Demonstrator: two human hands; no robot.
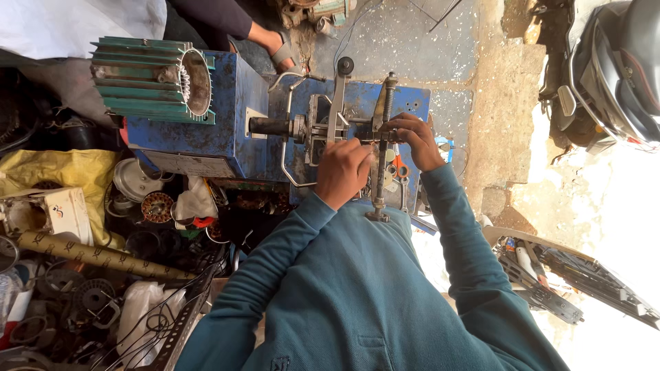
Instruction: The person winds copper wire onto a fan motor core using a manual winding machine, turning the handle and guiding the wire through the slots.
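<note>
Against the blue machine (227, 130), both hands (342, 172) (414, 137) close fingers on its crowded metal fixture (330, 127); clutter hems the left edge.

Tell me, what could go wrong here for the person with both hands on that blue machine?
Both the left hand and right hand sit among the rods and brackets of the blue machine, so fingers might get pinched if a part moves. The green motor housing rests on the machine's top edge and could perhaps slip off. Loose parts crowd the floor beside it, a likely tripping hazard.
</note>
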